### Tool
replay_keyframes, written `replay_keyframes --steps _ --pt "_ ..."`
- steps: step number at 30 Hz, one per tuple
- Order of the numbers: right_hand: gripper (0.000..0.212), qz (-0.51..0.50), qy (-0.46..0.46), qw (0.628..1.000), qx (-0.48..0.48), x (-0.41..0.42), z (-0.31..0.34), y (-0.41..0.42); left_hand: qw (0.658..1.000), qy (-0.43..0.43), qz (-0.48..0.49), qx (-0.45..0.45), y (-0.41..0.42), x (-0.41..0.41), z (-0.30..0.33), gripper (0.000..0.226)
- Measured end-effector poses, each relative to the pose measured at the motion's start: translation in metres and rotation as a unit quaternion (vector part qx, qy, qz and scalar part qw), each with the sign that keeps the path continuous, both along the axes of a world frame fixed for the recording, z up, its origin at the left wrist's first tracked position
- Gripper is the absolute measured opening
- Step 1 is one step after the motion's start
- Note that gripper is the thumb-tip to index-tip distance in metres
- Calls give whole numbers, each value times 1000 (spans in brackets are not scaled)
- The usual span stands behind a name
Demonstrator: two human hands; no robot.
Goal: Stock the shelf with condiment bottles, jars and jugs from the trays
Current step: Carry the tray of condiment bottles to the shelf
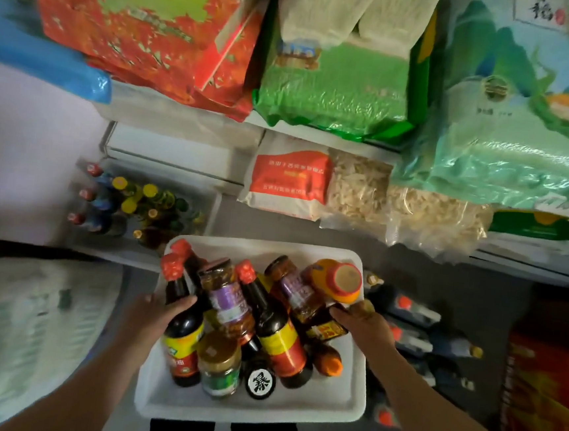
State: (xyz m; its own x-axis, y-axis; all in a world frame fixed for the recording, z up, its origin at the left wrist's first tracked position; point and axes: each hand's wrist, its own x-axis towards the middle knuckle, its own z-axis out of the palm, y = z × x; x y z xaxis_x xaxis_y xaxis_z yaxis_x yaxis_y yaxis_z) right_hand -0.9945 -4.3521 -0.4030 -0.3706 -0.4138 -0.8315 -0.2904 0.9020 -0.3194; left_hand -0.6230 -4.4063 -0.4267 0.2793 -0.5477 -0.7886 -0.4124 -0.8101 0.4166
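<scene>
**Both hands in the tray, picking the next bottles**

The left hand's fingers (184,301) are curled round the shoulder of a dark glass sauce bottle with a red cap and yellow-red label (182,326), lying at the left side of the white foam tray (249,406). The right hand (362,327) reaches in from the other side; its fingers lie over a small dark bottle with a yellow-red label (326,330), but whether they have closed on it I cannot tell. Between the hands lie jars and more red-capped bottles in a heap. Beyond the left fingers, a low white shelf bin (213,209) already holds upright bottles. The step looks like picking; next, lift the gripped bottle clear without dragging its neighbours, then stand it there.
</scene>
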Motion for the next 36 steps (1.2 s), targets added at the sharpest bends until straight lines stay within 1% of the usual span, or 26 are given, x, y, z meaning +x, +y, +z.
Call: replay_keyframes --steps 2,3,6,7,9,12,14,15,17,18,19,20,21,22,25,26,27,28,30,31,33,35,36 --pt "29 -11 9 1000 1 -7 -37 -7 1000 5 14 15 -19 -7 -31 51" --pt "29 -20 13 1000 4 -10 -53 -11 1000 16 12 22 -29 -14 -41 55" --pt "31 -33 22 999 9 -18 -101 -23 999 42 0 19 -53 -14 -98 87" --pt "36 -37 22 999 10 -21 -115 -27 999 35 -3 18 -58 -12 -122 90" --pt "41 -44 19 999 5 -26 -148 -32 999 35 -17 17 -69 -14 -159 84" --pt "35 -58 29 998 5 -30 -188 -42 999 18 -48 6 -88 -28 -179 79" --pt "35 -49 40 998 9 -31 -209 -50 998 15 -59 14 -97 -33 -198 66" --pt "39 -46 45 998 12 -32 -219 -53 998 9 -62 15 -101 -32 -210 68" --pt "45 -57 56 997 19 -35 -240 -58 997 -8 -80 -3 -109 -37 -229 88" --pt "48 -56 60 996 20 -35 -249 -62 995 -8 -98 -11 -112 -38 -240 94" --pt "52 -47 65 996 24 -36 -258 -64 994 -12 -110 -11 -115 -40 -246 88" --pt "57 -35 79 996 35 -37 -269 -66 994 -9 -111 -7 -119 -42 -252 76" --pt "61 -26 87 995 44 -37 -277 -68 994 -10 -108 -3 -123 -43 -258 68" --pt "62 -24 92 994 48 -37 -285 -70 994 -10 -106 -2 -126 -43 -266 70" --pt "61 -25 99 994 46 -37 -304 -76 993 -27 -116 -3 -129 -40 -291 100" --pt "60 6 102 994 49 -39 -311 -75 992 -34 -118 -5 -129 -41 -296 103" --pt "56 61 98 992 58 -39 -313 -77 992 -39 -117 -2 -130 -43 -301 102" --pt "51 80 106 990 52 -40 -316 -80 992 -37 -117 1 -131 -46 -307 95" --pt "47 61 87 994 39 -41 -321 -86 994 -39 -104 9 -134 -51 -316 77" --pt "47 82 83 992 47 -41 -322 -90 994 -43 -97 13 -135 -51 -323 75" --pt "44 56 91 993 51 -41 -324 -97 994 -50 -91 17 -135 -52 -331 86" --pt "39 -20 65 997 28 -41 -328 -100 995 -47 -85 10 -135 -51 -336 96" --pt "41 -57 54 997 16 -42 -331 -99 996 -46 -78 8 -136 -50 -337 98"
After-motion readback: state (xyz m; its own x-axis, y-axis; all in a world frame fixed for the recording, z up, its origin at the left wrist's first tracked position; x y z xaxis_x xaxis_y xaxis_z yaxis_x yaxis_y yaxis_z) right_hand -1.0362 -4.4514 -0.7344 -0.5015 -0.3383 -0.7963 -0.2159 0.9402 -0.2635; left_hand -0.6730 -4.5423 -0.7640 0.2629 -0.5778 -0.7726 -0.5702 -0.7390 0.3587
